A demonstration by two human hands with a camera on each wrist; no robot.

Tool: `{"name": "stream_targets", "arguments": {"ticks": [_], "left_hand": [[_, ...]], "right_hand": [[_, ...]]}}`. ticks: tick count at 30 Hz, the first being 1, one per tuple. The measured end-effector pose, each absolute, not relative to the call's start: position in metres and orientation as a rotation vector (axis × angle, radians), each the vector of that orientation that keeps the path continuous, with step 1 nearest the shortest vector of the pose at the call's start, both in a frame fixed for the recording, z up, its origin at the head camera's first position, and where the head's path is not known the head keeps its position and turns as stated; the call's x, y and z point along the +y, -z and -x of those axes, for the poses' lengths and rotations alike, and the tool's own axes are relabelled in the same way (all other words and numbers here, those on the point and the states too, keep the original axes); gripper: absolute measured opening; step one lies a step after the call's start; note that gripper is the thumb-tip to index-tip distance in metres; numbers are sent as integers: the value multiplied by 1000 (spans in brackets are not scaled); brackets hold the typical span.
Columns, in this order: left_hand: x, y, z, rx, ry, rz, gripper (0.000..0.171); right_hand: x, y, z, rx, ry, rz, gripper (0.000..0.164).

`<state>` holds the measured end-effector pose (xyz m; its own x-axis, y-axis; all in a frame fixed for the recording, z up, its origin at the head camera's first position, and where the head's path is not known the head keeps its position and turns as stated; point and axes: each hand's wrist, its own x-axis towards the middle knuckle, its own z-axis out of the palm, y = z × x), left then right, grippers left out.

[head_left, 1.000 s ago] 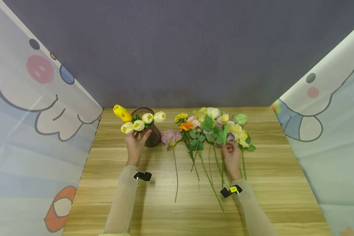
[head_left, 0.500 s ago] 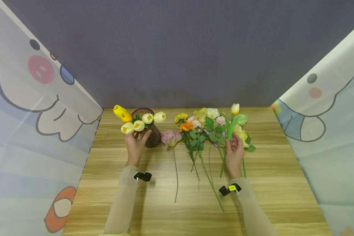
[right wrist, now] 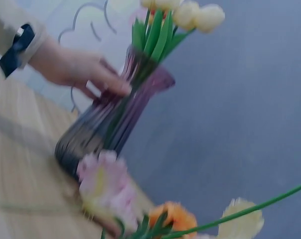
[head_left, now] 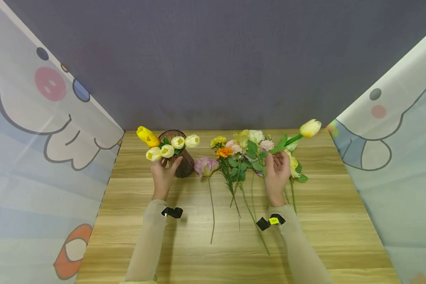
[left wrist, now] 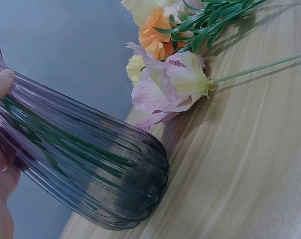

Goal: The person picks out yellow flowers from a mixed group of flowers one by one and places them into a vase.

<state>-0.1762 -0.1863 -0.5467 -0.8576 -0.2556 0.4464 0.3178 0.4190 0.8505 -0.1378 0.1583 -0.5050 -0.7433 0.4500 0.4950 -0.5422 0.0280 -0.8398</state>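
A ribbed, purple-tinted glass vase (head_left: 185,165) stands on the wooden table at the back left. My left hand (head_left: 161,177) grips its neck, with the thumb on the near side. Several pale yellow tulips (head_left: 167,151) and a yellow-orange bloom (head_left: 147,136) fan out over the vase's mouth. Through the glass in the left wrist view, green stems (left wrist: 80,149) reach down toward the base. To the right, my right hand (head_left: 277,177) pinches the stem of a single white-yellow tulip (head_left: 310,128). This tulip's head points to the back right, above the loose flowers.
A pink-purple flower (head_left: 206,167) lies just right of the vase, its long stem toward me. Beside it are an orange carnation (head_left: 224,152), a yellow one (head_left: 218,141) and mixed leafy stems. A grey wall (head_left: 213,79) rises behind the table; printed curtains flank it.
My right hand has lifted the tulip out of the loose flowers and tipped its head from upright over to the right. My left hand has stayed on the vase.
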Motion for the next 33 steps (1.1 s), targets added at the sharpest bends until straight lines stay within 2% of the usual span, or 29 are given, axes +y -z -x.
{"name": "stream_targets", "arguments": {"ticks": [8,17,28,33], "left_hand": [[-186,547,177,-2136,1468,55,57],[-185,546,178,-2126,1480,27,59],[-184,547,177,-2124,1474,47,56],[-185,546,175,-2127,1482,50,56]], "right_hand": [[129,463,152,-1448,-1905,-277,18],[89,426,172,-1325,-1946,-423,28],[50,421,187,-1383,-2005,-555,35],[37,426,192,-1536,-1938,-595,31]]}}
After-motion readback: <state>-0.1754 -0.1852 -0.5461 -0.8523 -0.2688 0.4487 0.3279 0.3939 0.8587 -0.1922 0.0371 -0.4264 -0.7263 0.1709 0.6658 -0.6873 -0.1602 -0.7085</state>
